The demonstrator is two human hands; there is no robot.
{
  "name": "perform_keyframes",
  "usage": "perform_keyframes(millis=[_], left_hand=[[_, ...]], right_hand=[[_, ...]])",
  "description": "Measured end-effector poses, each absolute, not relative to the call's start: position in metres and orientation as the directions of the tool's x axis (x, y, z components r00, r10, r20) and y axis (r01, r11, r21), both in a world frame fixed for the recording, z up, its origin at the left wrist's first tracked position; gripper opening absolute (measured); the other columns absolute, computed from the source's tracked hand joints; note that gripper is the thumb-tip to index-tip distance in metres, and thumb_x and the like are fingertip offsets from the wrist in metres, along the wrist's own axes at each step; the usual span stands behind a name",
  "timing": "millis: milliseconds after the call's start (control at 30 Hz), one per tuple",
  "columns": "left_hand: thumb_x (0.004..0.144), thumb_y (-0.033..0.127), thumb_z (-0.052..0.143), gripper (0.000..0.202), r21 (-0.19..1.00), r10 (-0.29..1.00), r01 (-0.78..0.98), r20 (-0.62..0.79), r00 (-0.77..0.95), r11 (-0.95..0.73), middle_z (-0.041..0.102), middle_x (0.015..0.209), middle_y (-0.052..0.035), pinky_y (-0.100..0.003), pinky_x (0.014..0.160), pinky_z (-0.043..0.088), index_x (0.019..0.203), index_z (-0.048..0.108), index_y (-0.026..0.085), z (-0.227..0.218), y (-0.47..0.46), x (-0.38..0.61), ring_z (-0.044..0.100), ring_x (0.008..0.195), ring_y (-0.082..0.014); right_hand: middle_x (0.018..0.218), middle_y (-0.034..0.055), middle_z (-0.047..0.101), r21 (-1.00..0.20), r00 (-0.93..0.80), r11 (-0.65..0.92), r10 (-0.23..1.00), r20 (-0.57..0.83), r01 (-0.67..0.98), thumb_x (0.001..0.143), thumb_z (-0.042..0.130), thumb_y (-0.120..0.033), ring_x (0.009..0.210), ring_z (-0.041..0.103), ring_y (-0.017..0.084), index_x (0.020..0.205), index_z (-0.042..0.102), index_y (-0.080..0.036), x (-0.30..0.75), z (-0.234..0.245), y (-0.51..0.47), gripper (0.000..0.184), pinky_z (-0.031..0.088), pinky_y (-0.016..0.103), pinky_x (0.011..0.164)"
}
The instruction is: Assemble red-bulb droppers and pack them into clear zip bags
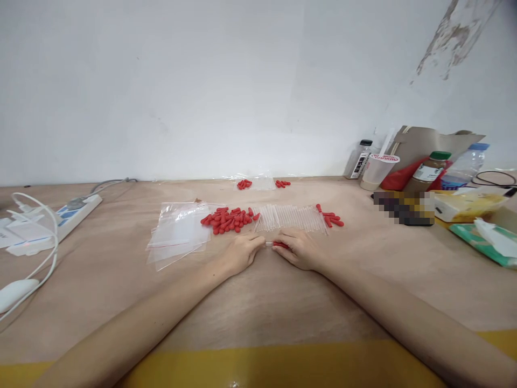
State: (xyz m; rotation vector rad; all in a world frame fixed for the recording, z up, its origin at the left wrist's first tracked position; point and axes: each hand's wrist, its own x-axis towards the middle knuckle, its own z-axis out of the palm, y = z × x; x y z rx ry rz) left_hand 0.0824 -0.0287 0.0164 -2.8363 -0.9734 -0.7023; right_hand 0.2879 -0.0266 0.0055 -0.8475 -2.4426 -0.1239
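My left hand (pixel 243 253) is closed on one end of a thin clear tube (pixel 269 244), low over the table. In my right hand (pixel 301 249) a red rubber bulb (pixel 280 245) is pinched, and the tube's other end meets it; how far in it sits is hidden by the fingers. Just beyond my hands lies a row of clear thin tubes (pixel 288 217). To its left is a pile of red rubber bulbs (pixel 228 221), and at its right end a few more red bulbs (pixel 334 220) lie near the tubes.
Clear zip bags (pixel 180 229) lie left of the bulbs. Bagged tubes and bulbs (pixel 262 183) rest by the wall. A power strip (pixel 76 215) with cables is at left. On the right stand a cup (pixel 377 171), bottles (pixel 432 172) and a tissue pack (pixel 484 240).
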Motion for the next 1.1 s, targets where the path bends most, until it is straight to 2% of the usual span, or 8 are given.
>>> perform_keyframes(millis=[267,400,567,667,800,867,967,1100], left_hand=[[0.087,0.017,0.039,0.021,0.115,0.58,0.6,0.452,0.678,-0.791,0.054,0.067,-0.0016,-0.023,0.056,0.037,0.073,0.054,0.016,0.014,-0.028,0.085,0.051,0.062,-0.0136],[0.089,0.023,0.041,0.018,0.202,0.597,0.591,0.517,0.613,-0.781,0.059,0.08,-0.0032,-0.024,0.063,0.042,0.091,0.058,0.017,0.01,-0.025,0.084,0.055,0.071,-0.0141],[0.088,0.02,0.042,0.022,0.305,0.611,0.564,0.614,0.499,-0.767,0.059,0.095,-0.0051,-0.026,0.076,0.045,0.107,0.054,0.018,0.008,-0.021,0.081,0.056,0.086,-0.0148],[0.087,0.018,0.042,0.02,0.339,0.646,0.589,0.616,0.451,-0.734,0.06,0.087,-0.0046,-0.027,0.072,0.046,0.098,0.058,0.017,0.01,-0.019,0.081,0.056,0.079,-0.0148],[0.083,0.02,0.049,0.014,0.338,0.677,0.653,0.634,0.375,-0.678,0.06,0.088,-0.0043,-0.03,0.077,0.045,0.094,0.058,0.018,0.008,-0.015,0.08,0.055,0.085,-0.0169],[0.08,0.021,0.053,0.014,0.329,0.701,0.697,0.624,0.346,-0.637,0.058,0.089,-0.0039,-0.032,0.079,0.044,0.093,0.056,0.018,0.005,-0.012,0.079,0.054,0.088,-0.0182],[0.078,0.022,0.054,0.011,0.334,0.744,0.742,0.587,0.319,-0.581,0.056,0.088,-0.0032,-0.03,0.074,0.045,0.089,0.054,0.018,0.002,-0.008,0.08,0.054,0.083,-0.0175],[0.079,0.024,0.054,0.007,0.329,0.773,0.782,0.566,0.286,-0.53,0.055,0.086,-0.0024,-0.029,0.069,0.044,0.083,0.051,0.018,0.002,-0.006,0.083,0.054,0.078,-0.0164]], right_hand=[[0.074,0.0067,0.057,-0.145,-0.656,0.814,0.546,0.521,0.563,0.085,0.044,-0.027,0.071,0.051,0.016,0.081,0.06,-0.015,0.287,0.006,-0.023,0.02,0.039,0.028,0.064],[0.083,0.0063,0.061,-0.411,-0.571,0.793,0.609,0.551,0.449,0.083,0.048,-0.025,0.079,0.056,0.016,0.09,0.062,-0.019,0.287,0.009,-0.021,0.016,0.043,0.029,0.071],[0.082,0.0037,0.063,-0.836,-0.225,0.519,0.849,0.478,0.179,0.074,0.06,-0.032,0.075,0.059,0.014,0.089,0.059,-0.019,0.285,0.011,-0.016,0.02,0.046,0.029,0.07],[0.076,-0.0001,0.058,-0.891,-0.106,0.454,0.885,0.453,-0.017,0.068,0.065,-0.033,0.071,0.056,0.012,0.085,0.054,-0.02,0.286,0.016,-0.01,0.025,0.046,0.026,0.067],[0.075,-0.0029,0.053,-0.899,-0.015,0.427,0.902,0.431,-0.1,0.068,0.063,-0.033,0.072,0.054,0.01,0.095,0.055,-0.023,0.305,0.031,0.005,0.03,0.045,0.027,0.07],[0.074,-0.0041,0.05,-0.907,0.062,0.417,0.908,0.414,-0.05,0.07,0.057,-0.032,0.069,0.053,0.01,0.103,0.053,-0.026,0.325,0.042,0.017,0.034,0.046,0.027,0.068],[0.069,-0.0036,0.049,-0.917,0.19,0.336,0.907,0.376,0.213,0.07,0.05,-0.026,0.06,0.05,0.01,0.105,0.051,-0.024,0.364,0.054,0.034,0.035,0.044,0.025,0.059],[0.062,-0.0019,0.052,-0.746,0.227,0.091,0.922,0.313,0.66,0.066,0.054,-0.019,0.056,0.049,0.011,0.093,0.054,-0.017,0.399,0.051,0.049,0.027,0.038,0.024,0.054]])
